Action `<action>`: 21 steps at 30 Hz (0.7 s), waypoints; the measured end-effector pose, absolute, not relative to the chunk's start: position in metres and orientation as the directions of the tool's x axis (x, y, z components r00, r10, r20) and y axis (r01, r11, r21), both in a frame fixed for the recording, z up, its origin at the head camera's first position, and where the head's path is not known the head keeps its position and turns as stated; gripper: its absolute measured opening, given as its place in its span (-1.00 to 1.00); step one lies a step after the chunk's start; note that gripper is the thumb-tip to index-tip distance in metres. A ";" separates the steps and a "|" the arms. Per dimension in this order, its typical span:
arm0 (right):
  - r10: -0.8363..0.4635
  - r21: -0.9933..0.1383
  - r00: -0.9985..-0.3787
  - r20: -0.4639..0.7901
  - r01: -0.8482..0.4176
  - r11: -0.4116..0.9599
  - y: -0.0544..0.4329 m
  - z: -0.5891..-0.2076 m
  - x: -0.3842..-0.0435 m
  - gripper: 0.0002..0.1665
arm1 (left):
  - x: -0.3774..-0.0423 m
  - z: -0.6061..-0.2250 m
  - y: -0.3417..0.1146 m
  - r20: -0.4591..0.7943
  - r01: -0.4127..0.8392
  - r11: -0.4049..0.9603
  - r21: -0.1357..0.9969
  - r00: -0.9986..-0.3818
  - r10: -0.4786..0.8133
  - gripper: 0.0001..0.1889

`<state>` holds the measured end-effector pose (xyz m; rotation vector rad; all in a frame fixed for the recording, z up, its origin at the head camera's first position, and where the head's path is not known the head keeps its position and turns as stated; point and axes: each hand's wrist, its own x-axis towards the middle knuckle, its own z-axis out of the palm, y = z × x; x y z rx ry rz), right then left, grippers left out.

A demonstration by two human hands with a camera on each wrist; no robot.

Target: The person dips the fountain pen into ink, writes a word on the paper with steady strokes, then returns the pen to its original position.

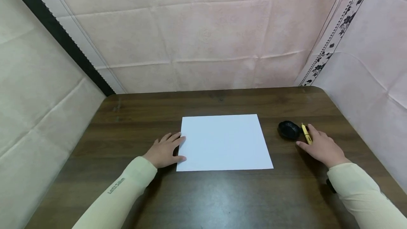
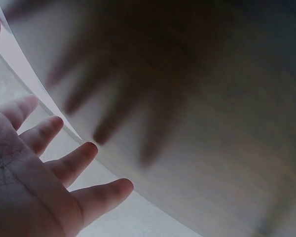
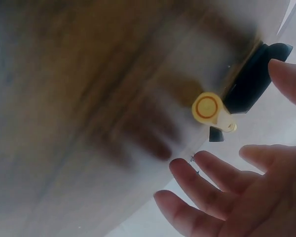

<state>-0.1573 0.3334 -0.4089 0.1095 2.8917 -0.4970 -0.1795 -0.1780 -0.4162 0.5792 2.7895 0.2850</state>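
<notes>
A white sheet of paper lies flat on the wooden table. At its left edge is my left hand, fingers spread, with thumb and index fingertips overlapping the sheet. In the left wrist view that hand shows its palm and separated fingers. To the right of the paper lies a yellow pen with a clip. My right hand is beside it, thumb and index finger on either side. The right wrist view shows the pen's round yellow end apart from the loosely extended fingers.
A black, glossy oval object sits just left of the pen, also seen as a dark shape in the right wrist view. Pale cloth walls rise behind and beside the brown table.
</notes>
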 end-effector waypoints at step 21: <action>0.043 -0.306 -0.983 -0.178 0.097 0.947 0.341 -0.408 -0.150 0.04 | -0.179 -0.417 -0.178 -0.237 0.360 0.903 0.236 -0.880 0.413 -0.24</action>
